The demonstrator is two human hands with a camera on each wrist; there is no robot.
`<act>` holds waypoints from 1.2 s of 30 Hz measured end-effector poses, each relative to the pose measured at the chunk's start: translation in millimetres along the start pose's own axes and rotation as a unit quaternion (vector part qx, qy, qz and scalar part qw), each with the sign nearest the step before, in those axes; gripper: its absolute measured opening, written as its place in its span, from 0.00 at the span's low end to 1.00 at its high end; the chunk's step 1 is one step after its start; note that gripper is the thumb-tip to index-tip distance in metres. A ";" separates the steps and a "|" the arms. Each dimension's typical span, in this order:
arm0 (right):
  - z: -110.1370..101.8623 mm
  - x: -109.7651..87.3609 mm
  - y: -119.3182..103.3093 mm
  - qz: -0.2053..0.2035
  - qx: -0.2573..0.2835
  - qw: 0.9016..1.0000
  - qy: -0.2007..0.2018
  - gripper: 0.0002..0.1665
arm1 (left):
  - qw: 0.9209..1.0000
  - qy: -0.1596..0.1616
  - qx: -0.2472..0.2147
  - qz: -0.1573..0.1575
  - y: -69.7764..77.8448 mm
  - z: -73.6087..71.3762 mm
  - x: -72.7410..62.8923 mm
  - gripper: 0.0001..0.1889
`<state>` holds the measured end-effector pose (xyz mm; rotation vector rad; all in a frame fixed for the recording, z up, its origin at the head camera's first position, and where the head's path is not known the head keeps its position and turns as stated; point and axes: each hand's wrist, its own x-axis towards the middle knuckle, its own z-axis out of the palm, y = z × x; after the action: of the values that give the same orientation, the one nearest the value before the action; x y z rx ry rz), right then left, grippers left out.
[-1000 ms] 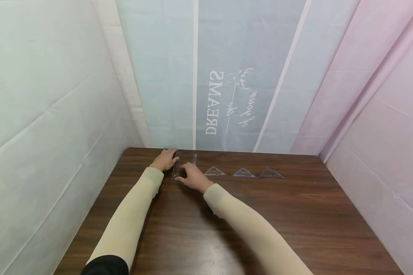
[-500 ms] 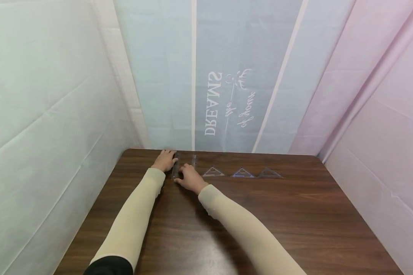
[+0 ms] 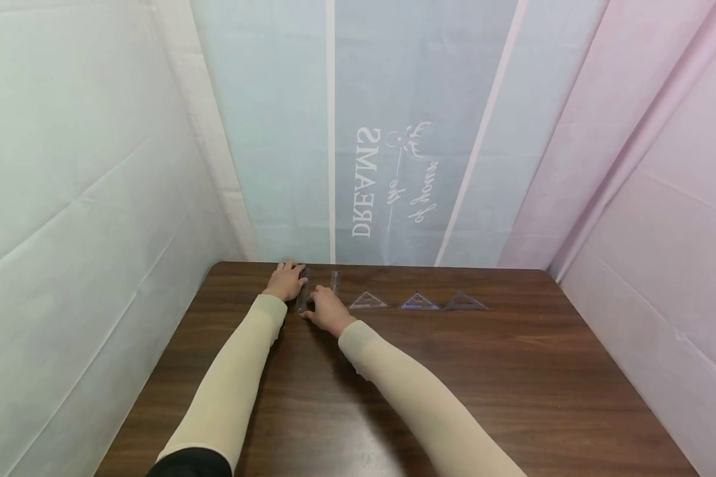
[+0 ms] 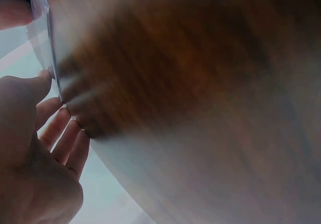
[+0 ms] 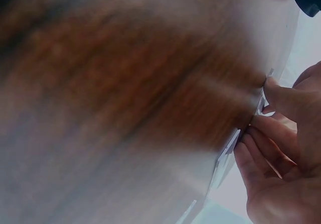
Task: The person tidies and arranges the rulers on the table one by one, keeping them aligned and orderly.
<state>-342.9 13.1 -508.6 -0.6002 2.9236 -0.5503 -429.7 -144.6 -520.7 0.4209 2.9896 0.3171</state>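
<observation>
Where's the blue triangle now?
In the head view, the blue triangle lies near the far table edge, between the clear triangle and dark triangle, right of the right hand.

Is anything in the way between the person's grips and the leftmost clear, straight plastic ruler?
Nothing I can see! The left grip already touches the leftmost clear, straight plastic ruler; the right grip is at its near end.

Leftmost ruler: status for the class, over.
Left hand touching far end, right hand at near end. Ruler between them. Second ruler close beyond right hand.
</observation>
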 end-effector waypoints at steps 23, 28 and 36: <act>4.1 -3.0 2.2 -0.014 -0.016 1.000 0.016 0.21 | 1.000 0.013 -0.015 -0.001 7.0 -5.2 -10.2 0.28; 5.6 -2.9 3.2 -0.016 -0.021 0.999 0.019 0.21 | 1.000 0.018 -0.020 -0.003 7.5 -4.6 -10.1 0.27; 7.7 -6.5 1.9 -0.020 -0.023 0.999 0.026 0.20 | 0.999 0.023 -0.028 -0.009 6.0 -0.1 -7.1 0.25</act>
<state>-336.3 14.8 -516.3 -0.6620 2.9873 -0.5122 -421.3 -141.0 -518.8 0.3857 3.0180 0.4143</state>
